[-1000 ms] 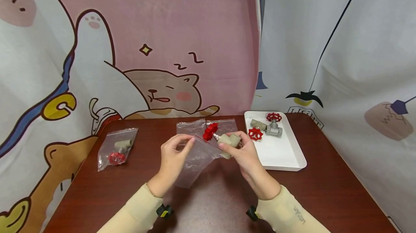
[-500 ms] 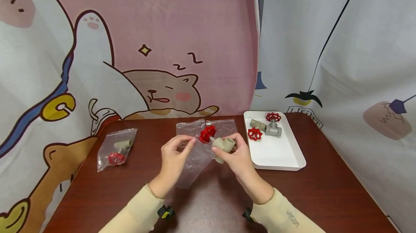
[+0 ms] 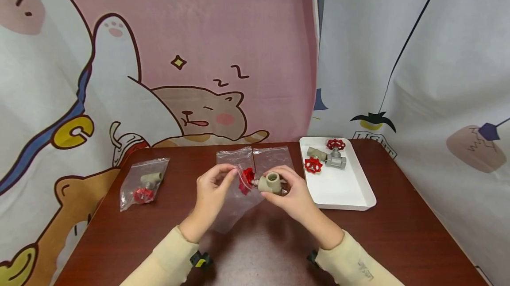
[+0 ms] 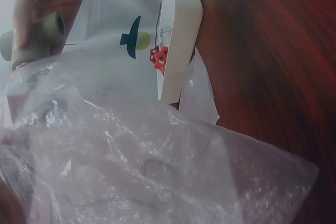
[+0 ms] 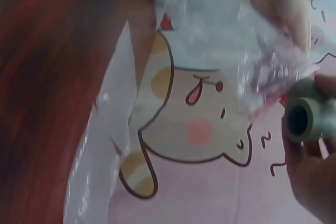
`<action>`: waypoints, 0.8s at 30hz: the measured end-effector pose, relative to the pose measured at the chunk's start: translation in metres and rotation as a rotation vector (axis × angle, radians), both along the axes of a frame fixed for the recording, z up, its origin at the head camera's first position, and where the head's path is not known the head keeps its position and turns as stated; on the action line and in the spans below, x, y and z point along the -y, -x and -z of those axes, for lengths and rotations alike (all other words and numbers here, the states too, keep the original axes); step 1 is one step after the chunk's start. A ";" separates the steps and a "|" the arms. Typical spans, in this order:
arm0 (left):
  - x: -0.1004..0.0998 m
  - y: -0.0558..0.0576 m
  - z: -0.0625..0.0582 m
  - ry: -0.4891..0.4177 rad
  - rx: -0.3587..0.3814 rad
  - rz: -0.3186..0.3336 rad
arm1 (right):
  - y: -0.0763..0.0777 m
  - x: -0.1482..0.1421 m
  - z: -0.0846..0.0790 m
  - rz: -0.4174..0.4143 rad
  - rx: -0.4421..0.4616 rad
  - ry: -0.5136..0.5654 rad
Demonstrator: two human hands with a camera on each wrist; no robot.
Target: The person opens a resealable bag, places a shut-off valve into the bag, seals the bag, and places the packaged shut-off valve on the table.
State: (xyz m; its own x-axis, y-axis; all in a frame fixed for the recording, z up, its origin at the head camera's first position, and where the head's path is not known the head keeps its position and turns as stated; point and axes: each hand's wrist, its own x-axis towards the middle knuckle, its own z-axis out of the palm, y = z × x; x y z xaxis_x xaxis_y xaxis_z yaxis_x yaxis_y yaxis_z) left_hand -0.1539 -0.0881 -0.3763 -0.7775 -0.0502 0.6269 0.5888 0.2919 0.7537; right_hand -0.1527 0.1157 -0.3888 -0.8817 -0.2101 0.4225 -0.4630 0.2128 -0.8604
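My left hand (image 3: pixel 210 195) pinches the edge of a clear zip bag (image 3: pixel 231 210) between thumb and fingertips. In my right hand (image 3: pixel 298 197) is a valve (image 3: pixel 264 184) with a beige pipe body, gripped by that body. Its red handwheel (image 3: pixel 246 180) points left and shows through the plastic, inside the bag's mouth. The left wrist view has the bag (image 4: pixel 157 171) hanging wide across it, with the beige body (image 4: pixel 39 43) above its edge. From the right wrist, the pipe opening (image 5: pixel 299 121) faces the camera, beside the bag's edge.
At the left lies a bagged valve (image 3: pixel 149 182) with a red wheel. A white tray (image 3: pixel 344 195) on the right holds a beige valve (image 3: pixel 314 164) and a metal valve (image 3: pixel 336 160). More clear bags (image 3: pixel 275 156) lie flat behind my hands. Printed cloth hangs behind the table.
My right hand has turned the valve and lowered its wheel leftward, from above the bag's edge into its mouth. The left hand keeps its pinch in nearly the same place.
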 end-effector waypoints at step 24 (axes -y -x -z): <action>-0.011 -0.008 0.004 -0.008 -0.045 0.150 | 0.006 -0.007 -0.007 -0.110 0.065 -0.187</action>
State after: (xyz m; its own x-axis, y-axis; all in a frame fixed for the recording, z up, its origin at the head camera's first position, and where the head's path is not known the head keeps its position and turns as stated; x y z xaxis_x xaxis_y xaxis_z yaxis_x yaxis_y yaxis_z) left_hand -0.1455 -0.0766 -0.3799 -0.7477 0.0586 0.6614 0.6586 0.1922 0.7275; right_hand -0.1585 0.1228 -0.3813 -0.8733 -0.3758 0.3100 -0.4369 0.3227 -0.8396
